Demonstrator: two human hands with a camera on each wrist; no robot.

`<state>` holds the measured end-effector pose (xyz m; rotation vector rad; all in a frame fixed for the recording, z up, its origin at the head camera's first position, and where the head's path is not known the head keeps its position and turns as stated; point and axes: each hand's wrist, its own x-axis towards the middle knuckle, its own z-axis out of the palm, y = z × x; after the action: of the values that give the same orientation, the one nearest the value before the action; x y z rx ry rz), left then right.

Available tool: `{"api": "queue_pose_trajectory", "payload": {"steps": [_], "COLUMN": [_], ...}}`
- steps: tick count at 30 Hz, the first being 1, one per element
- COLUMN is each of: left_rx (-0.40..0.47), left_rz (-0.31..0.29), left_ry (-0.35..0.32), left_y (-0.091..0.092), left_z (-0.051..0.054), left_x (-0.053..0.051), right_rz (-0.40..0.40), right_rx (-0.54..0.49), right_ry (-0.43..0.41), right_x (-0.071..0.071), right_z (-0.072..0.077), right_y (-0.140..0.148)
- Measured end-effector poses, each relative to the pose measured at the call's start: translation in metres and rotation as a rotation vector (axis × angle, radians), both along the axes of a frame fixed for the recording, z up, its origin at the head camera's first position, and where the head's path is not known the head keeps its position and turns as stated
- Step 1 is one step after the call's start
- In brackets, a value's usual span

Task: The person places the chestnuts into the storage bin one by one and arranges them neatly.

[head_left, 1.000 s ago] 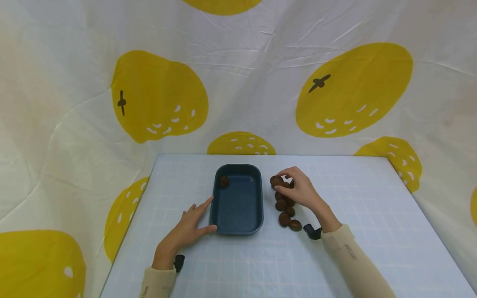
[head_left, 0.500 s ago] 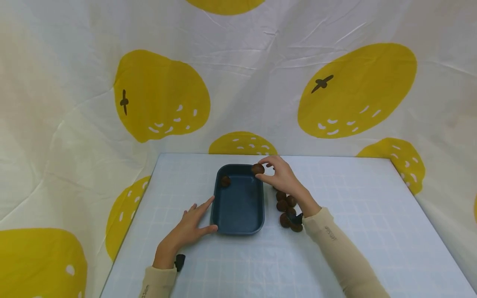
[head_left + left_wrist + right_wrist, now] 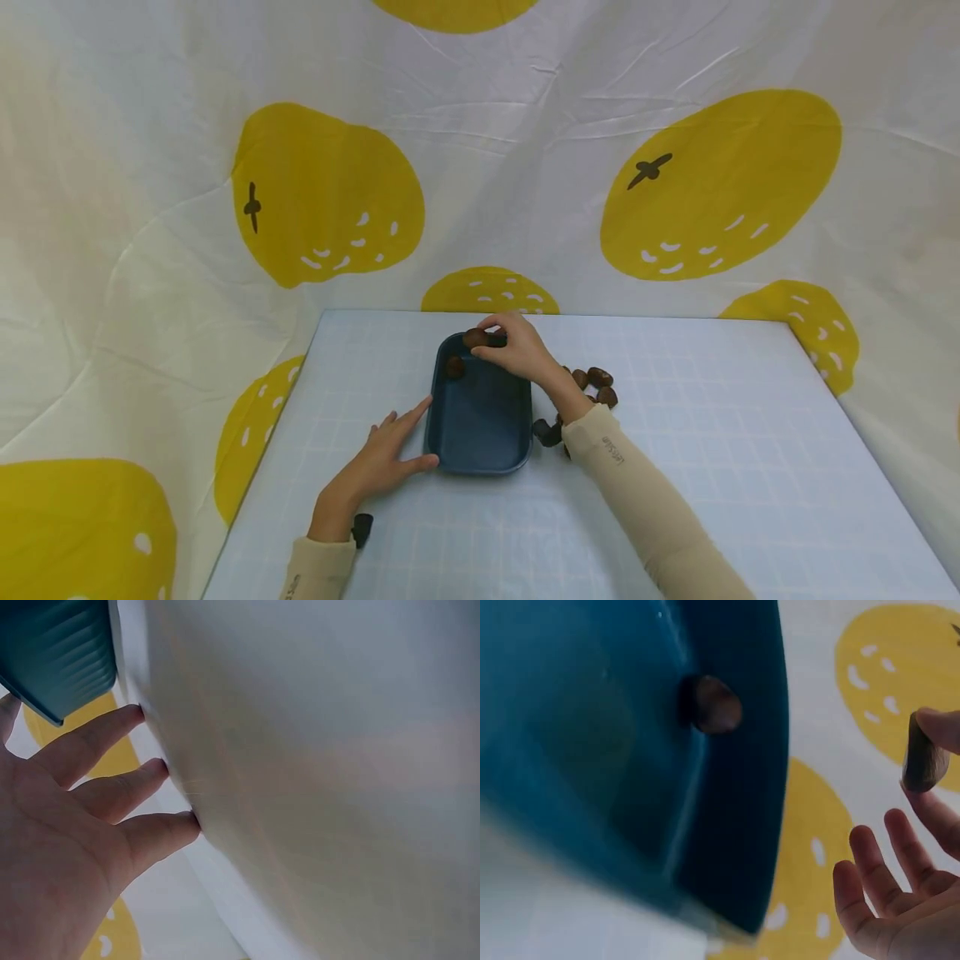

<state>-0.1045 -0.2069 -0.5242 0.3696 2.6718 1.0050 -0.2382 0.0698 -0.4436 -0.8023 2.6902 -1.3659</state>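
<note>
Over the far end of the dark blue tray (image 3: 480, 417), my right hand (image 3: 517, 348) pinches a brown chestnut-like piece (image 3: 475, 338) between thumb and index finger. In the right wrist view that piece (image 3: 924, 754) is held clear of the tray (image 3: 739, 825), the other fingers spread. A second brown piece (image 3: 454, 367) lies inside the tray near its far left corner. My left hand (image 3: 377, 461) is spread at the tray's left side, index fingertip and thumb at its wall. The left wrist view shows three fingertips of the left hand (image 3: 90, 802) on the table surface, beside the tray (image 3: 64, 660).
Several brown pieces (image 3: 600, 377) lie on the table (image 3: 720, 433) right of the tray, partly hidden by my right wrist and a black wrist-worn item (image 3: 547, 432). A white cloth with yellow fruit shapes (image 3: 330, 192) hangs behind the table.
My right hand picked up a brown piece from the group at the right and carried it left over the tray's far end. My left hand stayed at the tray's left side.
</note>
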Motion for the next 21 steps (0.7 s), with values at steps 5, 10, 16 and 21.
{"api": "queue_pose_trajectory", "payload": {"steps": [5, 10, 16, 21], "left_rx": [-0.004, -0.01, -0.018, -0.015], "left_rz": [0.004, 0.006, 0.007, 0.006], "left_ry": [-0.001, -0.008, -0.002, 0.002], "left_y": [-0.001, 0.0, 0.0, 0.0], "left_z": [0.0, -0.001, -0.002, -0.003], "left_x": [0.0, 0.0, 0.0, 0.001], "right_rz": [0.041, 0.073, 0.07, 0.122], "right_rx": [-0.013, -0.008, 0.073, 0.161], "right_ry": [0.004, -0.03, -0.031, -0.041], "right_x": [-0.007, -0.011, -0.008, -0.007], "right_z": [-0.012, -0.027, -0.038, -0.048], "right_y": [-0.019, -0.03, -0.033, -0.038]}}
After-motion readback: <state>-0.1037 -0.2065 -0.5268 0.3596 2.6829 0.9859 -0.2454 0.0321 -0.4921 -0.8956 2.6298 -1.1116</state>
